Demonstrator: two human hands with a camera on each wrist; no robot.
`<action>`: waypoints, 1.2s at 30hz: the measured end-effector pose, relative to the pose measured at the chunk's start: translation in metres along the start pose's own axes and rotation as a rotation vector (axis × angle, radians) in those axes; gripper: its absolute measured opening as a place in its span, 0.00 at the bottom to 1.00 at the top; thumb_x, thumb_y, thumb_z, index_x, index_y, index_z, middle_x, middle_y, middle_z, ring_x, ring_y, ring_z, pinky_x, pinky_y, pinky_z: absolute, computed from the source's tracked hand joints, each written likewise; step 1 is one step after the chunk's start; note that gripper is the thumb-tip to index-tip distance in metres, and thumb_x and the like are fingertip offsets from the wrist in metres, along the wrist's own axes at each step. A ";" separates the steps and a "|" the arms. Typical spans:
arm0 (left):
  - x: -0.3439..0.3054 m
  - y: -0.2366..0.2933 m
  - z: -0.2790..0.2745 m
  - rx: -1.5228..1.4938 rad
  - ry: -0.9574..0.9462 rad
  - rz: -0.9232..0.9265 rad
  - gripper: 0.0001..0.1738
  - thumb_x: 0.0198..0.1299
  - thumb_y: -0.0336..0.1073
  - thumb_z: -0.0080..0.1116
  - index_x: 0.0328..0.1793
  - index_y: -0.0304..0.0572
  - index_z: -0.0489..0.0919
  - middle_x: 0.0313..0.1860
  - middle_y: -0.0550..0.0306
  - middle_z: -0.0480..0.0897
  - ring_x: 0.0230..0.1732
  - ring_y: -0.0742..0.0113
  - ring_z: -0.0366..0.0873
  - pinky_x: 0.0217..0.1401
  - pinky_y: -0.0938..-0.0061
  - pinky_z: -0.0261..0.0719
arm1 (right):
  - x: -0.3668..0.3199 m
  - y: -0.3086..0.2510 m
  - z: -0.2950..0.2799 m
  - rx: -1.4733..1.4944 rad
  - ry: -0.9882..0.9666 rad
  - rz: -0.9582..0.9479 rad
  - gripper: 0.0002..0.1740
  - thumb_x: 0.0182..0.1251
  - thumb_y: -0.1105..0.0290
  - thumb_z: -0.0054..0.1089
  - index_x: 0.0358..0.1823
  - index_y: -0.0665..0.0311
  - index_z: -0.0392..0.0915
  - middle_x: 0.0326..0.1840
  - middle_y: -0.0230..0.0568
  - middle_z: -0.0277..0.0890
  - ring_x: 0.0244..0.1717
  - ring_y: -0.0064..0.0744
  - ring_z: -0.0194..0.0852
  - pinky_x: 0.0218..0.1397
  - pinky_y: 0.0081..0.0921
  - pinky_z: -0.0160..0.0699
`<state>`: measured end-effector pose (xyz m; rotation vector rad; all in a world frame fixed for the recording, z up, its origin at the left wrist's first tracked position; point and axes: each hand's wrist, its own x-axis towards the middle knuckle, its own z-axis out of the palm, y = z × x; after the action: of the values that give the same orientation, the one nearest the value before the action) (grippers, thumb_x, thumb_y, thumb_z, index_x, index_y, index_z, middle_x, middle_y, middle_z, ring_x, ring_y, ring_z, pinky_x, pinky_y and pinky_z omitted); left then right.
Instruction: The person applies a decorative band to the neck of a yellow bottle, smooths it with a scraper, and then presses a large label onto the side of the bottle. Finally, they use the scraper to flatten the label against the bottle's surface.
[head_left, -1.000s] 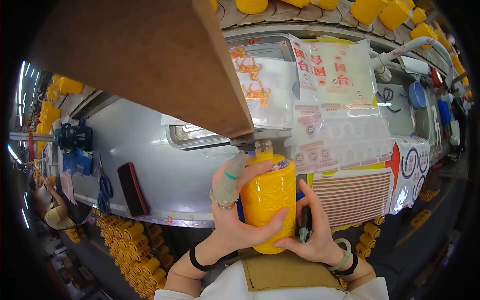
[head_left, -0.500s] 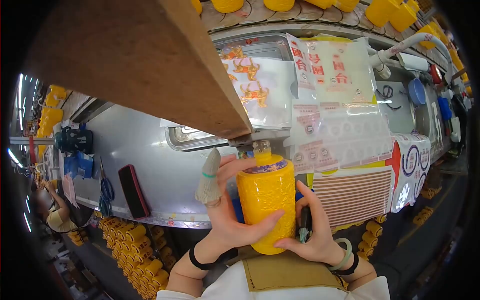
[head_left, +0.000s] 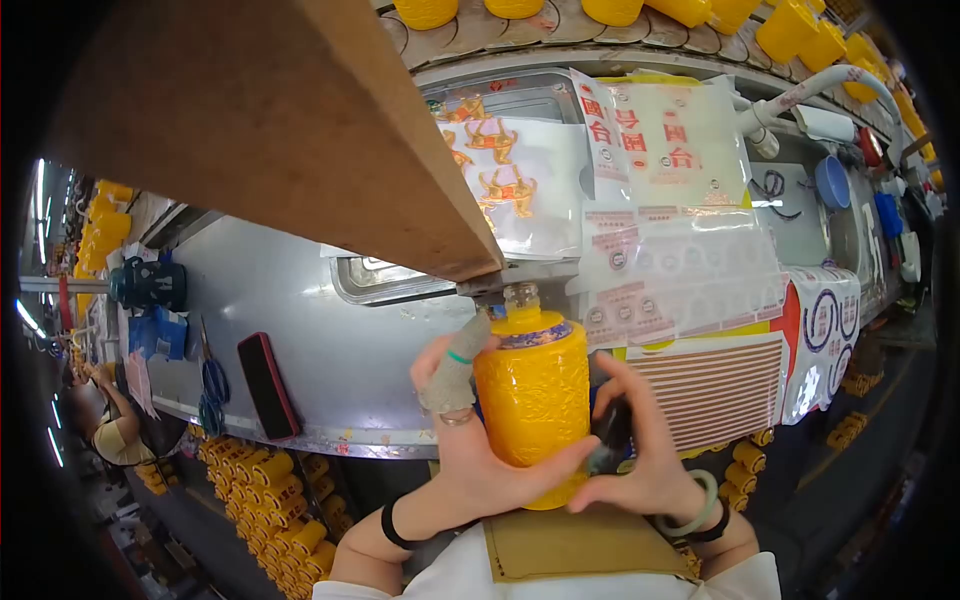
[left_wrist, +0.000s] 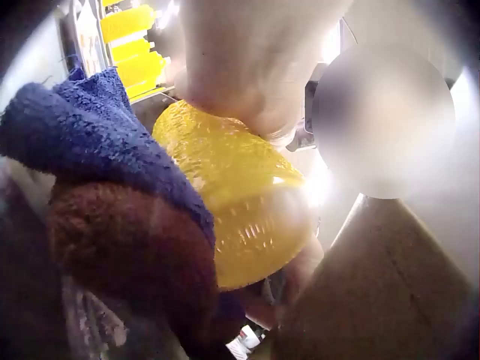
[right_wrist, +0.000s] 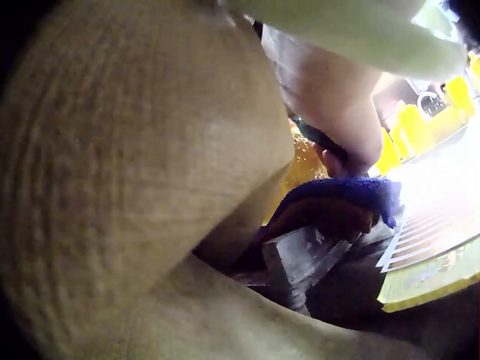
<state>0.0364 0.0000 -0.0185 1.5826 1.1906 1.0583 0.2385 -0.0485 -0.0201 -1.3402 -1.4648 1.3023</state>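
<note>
Stainless-steel workbench point(head_left: 330, 340) on a bottling line, seen from above with a wooden board point(head_left: 280, 130) jutting in overhead. A yellow jar point(head_left: 533, 400) stands upright at the near edge of the bench, against the person's chest, its glass neck just under the end of the board. The left hand point(head_left: 470, 450) wraps the jar from the left, thumb across the lower front. Its cloth-capped index finger point(head_left: 455, 375) now lies against the jar's shoulder; half a second ago it was lifted clear and pointing up, so the grip has closed again. The right hand point(head_left: 640, 460) is curled round a dark tool point(head_left: 612, 430) pressed to the jar's right side. Earlier its fingers stretched up the jar and the tool hung lower. The jar itself has barely moved. A blue cloth point(left_wrist: 97, 142) sits behind the jar. Further out lie label sheets point(head_left: 680, 200) to the right and a red phone point(head_left: 267, 385) to the left
</note>
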 end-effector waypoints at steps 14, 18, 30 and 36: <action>-0.005 0.007 0.005 0.168 -0.048 -0.074 0.60 0.45 0.29 0.80 0.81 0.37 0.52 0.71 0.51 0.53 0.73 0.56 0.64 0.74 0.60 0.72 | 0.141 -0.050 -0.054 -0.357 -0.284 -0.567 0.14 0.59 0.84 0.63 0.46 0.62 0.81 0.46 0.35 0.81 0.51 0.45 0.71 0.61 0.35 0.70; -0.005 0.004 0.001 0.119 -0.067 -0.081 0.59 0.47 0.27 0.79 0.81 0.36 0.52 0.70 0.51 0.54 0.73 0.56 0.65 0.74 0.59 0.73 | 0.146 -0.045 -0.054 -0.304 -0.348 -0.561 0.14 0.61 0.82 0.64 0.46 0.60 0.80 0.46 0.35 0.80 0.53 0.45 0.72 0.62 0.37 0.71; -0.007 -0.011 0.002 -0.189 -0.057 -0.081 0.59 0.49 0.31 0.78 0.83 0.34 0.51 0.68 0.52 0.57 0.73 0.54 0.66 0.75 0.56 0.71 | 0.138 -0.030 -0.065 -0.337 -0.316 -0.580 0.14 0.61 0.80 0.65 0.47 0.59 0.79 0.45 0.36 0.79 0.53 0.45 0.72 0.61 0.38 0.70; -0.005 -0.018 -0.005 -0.156 -0.097 -0.038 0.56 0.48 0.32 0.80 0.80 0.32 0.56 0.68 0.49 0.56 0.74 0.52 0.65 0.75 0.55 0.73 | 0.139 -0.030 -0.067 -0.333 -0.338 -0.576 0.14 0.61 0.80 0.65 0.47 0.58 0.80 0.45 0.35 0.78 0.53 0.45 0.72 0.62 0.38 0.69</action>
<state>0.0261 -0.0014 -0.0351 1.4686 1.0436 1.0135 0.2720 0.1026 0.0083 -0.8012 -2.1753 0.9542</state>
